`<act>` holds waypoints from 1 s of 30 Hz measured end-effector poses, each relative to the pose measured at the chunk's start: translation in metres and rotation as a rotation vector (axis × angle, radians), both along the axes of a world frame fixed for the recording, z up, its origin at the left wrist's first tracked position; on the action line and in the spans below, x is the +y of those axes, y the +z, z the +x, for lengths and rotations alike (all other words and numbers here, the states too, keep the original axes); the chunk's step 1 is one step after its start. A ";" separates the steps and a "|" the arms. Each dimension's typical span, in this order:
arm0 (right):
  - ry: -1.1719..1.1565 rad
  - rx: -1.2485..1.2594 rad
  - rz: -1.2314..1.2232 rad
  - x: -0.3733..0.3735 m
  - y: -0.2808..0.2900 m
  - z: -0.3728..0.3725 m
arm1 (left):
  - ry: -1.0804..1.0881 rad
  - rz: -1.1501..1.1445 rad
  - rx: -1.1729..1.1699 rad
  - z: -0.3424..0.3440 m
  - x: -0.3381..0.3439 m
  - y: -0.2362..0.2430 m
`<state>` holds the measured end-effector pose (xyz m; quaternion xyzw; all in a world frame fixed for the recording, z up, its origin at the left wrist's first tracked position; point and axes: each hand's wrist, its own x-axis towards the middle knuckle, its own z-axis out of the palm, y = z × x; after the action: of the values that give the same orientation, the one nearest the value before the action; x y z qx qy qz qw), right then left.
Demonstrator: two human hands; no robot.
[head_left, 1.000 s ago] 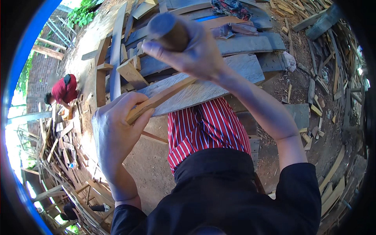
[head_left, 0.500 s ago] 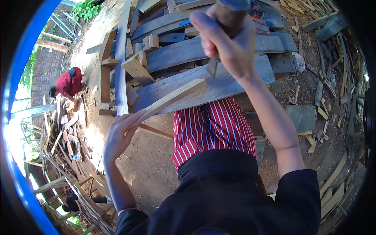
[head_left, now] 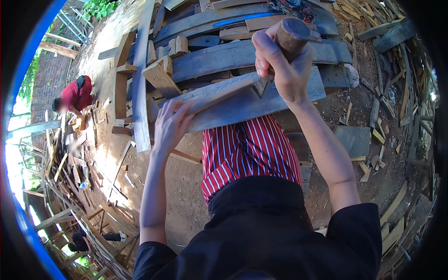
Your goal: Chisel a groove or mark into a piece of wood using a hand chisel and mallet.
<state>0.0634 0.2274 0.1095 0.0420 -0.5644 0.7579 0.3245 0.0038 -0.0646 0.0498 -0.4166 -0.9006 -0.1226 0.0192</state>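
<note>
My left hand (head_left: 170,121) has its fingers bent over a narrow wooden strip (head_left: 219,93), which lies at a slant along a weathered broad plank (head_left: 275,102) above my red striped lap. My right hand (head_left: 289,74) is closed around a chisel with a thick round wooden handle (head_left: 293,35). The chisel's flat metal blade (head_left: 259,86) points down at the strip's right end; whether it touches the wood is unclear. The strip looks slightly blurred.
Stacked planks and short offcuts (head_left: 177,46) fill the bench beyond, with a crumpled dark cloth (head_left: 291,11). A co-worker in red (head_left: 77,95) crouches at left; another person in dark clothes (head_left: 81,240) is lower left. Scrap wood piles (head_left: 396,93) lie on both sides.
My left hand and the strip have moved forward and rightward. My right hand with the chisel has moved right from the middle, and the blade now points down by the strip's end.
</note>
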 end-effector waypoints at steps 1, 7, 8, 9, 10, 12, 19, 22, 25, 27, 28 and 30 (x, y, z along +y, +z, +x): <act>0.004 0.021 -0.040 -0.002 -0.002 -0.002 | -0.022 0.066 0.036 -0.001 0.016 -0.004; -0.041 0.016 -0.060 0.002 0.003 0.001 | -0.138 0.074 -0.070 -0.008 0.090 -0.016; -0.069 -0.013 -0.017 0.009 0.005 0.005 | -0.175 0.064 -0.075 -0.009 0.089 -0.014; -0.088 -0.018 -0.021 0.014 0.008 0.008 | -0.213 0.053 -0.080 -0.009 0.088 -0.013; -0.128 -0.025 -0.089 0.018 0.011 0.011 | -0.228 0.043 -0.084 -0.008 0.083 -0.013; -0.204 -0.039 -0.205 0.026 0.014 0.014 | -0.212 0.090 -0.027 -0.004 0.078 -0.015; -0.241 -0.086 -0.120 0.018 0.001 -0.012 | -0.209 -0.123 0.026 0.000 0.089 -0.017; -0.307 -0.060 -0.046 0.013 0.000 -0.016 | -0.199 -0.166 0.041 -0.001 0.089 -0.018; -0.372 -0.005 0.096 0.010 0.005 -0.021 | -0.201 -0.147 0.035 -0.001 0.093 -0.017; -0.377 -0.003 0.061 0.008 -0.005 -0.027 | -0.215 -0.168 0.047 -0.002 0.090 -0.018; -0.319 -0.077 0.079 0.010 -0.001 -0.022 | -0.223 -0.138 0.022 0.003 0.088 -0.017; -0.316 -0.040 0.129 0.016 0.011 -0.023 | -0.238 -0.124 0.033 -0.002 0.089 -0.014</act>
<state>0.0404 0.2439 0.1208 -0.0415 -0.6178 0.6604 0.4248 0.0021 0.0249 0.0357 -0.5229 -0.8502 -0.0612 -0.0063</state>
